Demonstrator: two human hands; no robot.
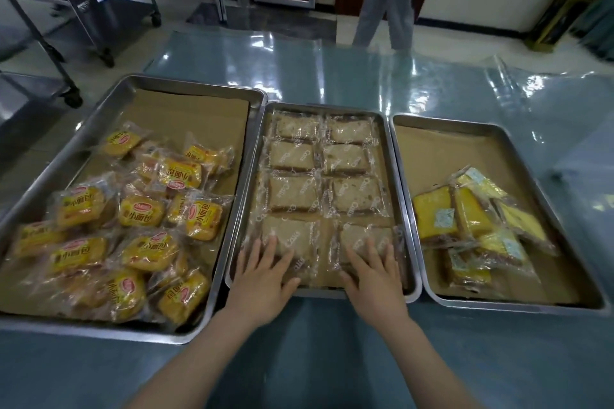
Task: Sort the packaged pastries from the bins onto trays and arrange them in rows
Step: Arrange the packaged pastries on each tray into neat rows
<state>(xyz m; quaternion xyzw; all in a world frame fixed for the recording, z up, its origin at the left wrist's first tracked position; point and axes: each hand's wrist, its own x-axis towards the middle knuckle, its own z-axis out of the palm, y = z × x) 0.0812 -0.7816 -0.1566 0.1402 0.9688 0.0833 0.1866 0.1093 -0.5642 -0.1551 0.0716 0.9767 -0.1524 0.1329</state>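
Three steel trays are sitting side by side on the worktop (332, 359), each holding wrapped pastries.
The left tray (99, 330) is holding a loose heap of yellow-labelled small bread packs (139, 209), lying at all angles. The middle tray (332, 108) is carrying pale cake slices (292, 156) in clear printed wrappers, lying flat in two columns of four, the nearest pair sitting slightly askew. The right tray (498, 304) is holding a small overlapping jumble of yellow cake slices (471, 216).
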